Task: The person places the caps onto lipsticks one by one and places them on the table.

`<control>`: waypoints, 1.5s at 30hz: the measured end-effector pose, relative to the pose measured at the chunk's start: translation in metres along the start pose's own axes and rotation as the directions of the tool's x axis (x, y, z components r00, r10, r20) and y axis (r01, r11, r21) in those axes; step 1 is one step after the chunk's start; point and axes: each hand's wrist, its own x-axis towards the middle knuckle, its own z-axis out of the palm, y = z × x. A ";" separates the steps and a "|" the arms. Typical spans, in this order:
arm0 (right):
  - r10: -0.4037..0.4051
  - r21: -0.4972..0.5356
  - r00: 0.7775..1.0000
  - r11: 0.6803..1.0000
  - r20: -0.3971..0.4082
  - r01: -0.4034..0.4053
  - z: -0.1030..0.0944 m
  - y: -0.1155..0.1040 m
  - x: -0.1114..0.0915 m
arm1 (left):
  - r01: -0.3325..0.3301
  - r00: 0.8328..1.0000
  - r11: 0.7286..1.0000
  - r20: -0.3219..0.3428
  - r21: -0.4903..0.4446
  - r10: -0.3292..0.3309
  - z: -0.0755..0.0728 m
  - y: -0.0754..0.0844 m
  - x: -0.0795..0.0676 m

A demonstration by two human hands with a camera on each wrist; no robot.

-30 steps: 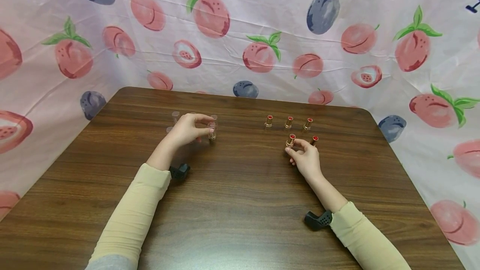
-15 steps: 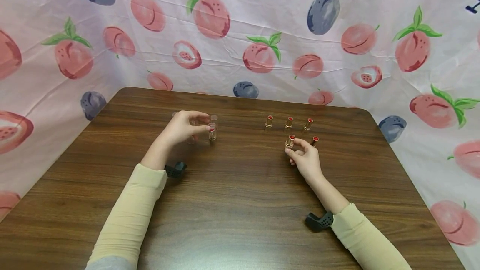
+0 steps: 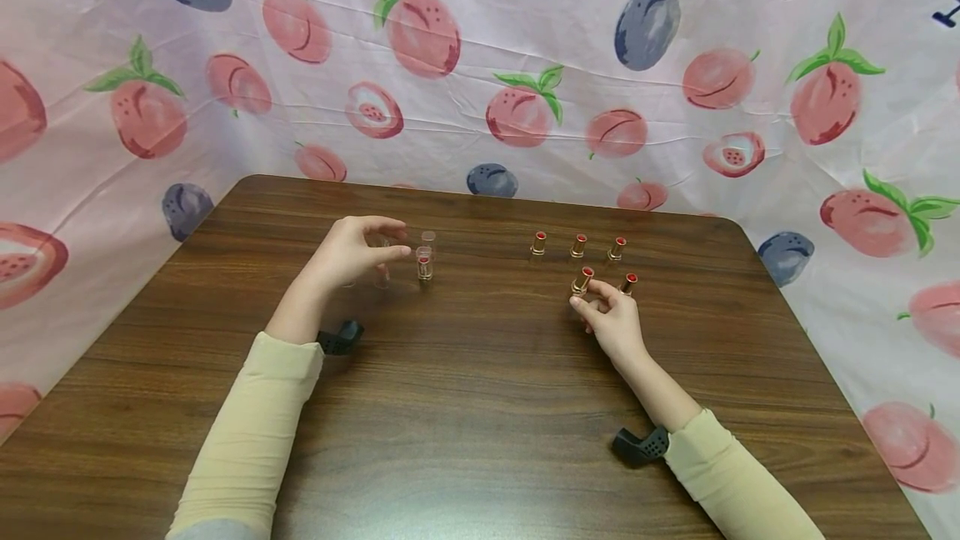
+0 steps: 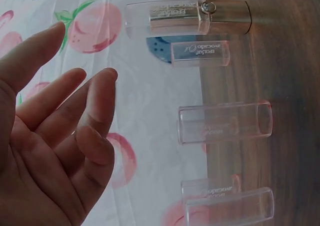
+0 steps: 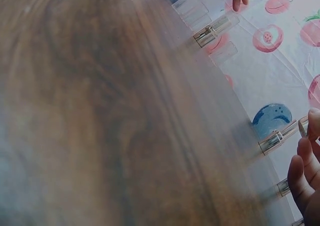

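Note:
My left hand (image 3: 352, 252) hovers just left of a lipstick with a clear cap on it (image 3: 425, 267); its fingers are loosely bent and hold nothing. In the left wrist view the capped lipstick (image 4: 225, 16) stands apart from the fingertips, its gold base on the table. Clear lipstick caps (image 4: 225, 123) stand beside it, some partly hidden by the left hand in the head view. My right hand (image 3: 617, 323) pinches an uncapped red lipstick (image 3: 582, 280) between thumb and fingers, tilted slightly. Another uncapped lipstick (image 3: 629, 282) shows just behind that hand.
Three more uncapped lipsticks, including a middle one (image 3: 578, 246), stand in a row further back on the right. A clear cap (image 3: 428, 238) stands behind the capped lipstick. The brown wooden table (image 3: 465, 407) ends at a fruit-print cloth (image 3: 450, 140).
My left hand has let go of the clear cap on the lipstick and drawn back to the left, its fingers spreading. The right hand stays in place, with its lipstick tilting slightly.

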 end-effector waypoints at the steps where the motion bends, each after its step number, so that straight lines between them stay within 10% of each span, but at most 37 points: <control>1: 0.001 0.002 1.000 1.000 0.000 -0.001 0.000 0.000 0.000 | -0.001 1.000 1.000 -0.005 0.018 0.001 -0.001 0.000 -0.001; 19: -0.001 0.018 1.000 1.000 0.017 0.000 -0.003 0.001 -0.011 | -0.024 0.995 0.992 -0.089 0.124 0.035 0.000 -0.014 -0.018; 45: 0.044 0.107 0.993 0.993 0.110 -0.056 -0.009 0.003 -0.028 | 0.115 0.986 0.993 -0.119 -0.039 -0.119 0.016 -0.043 -0.018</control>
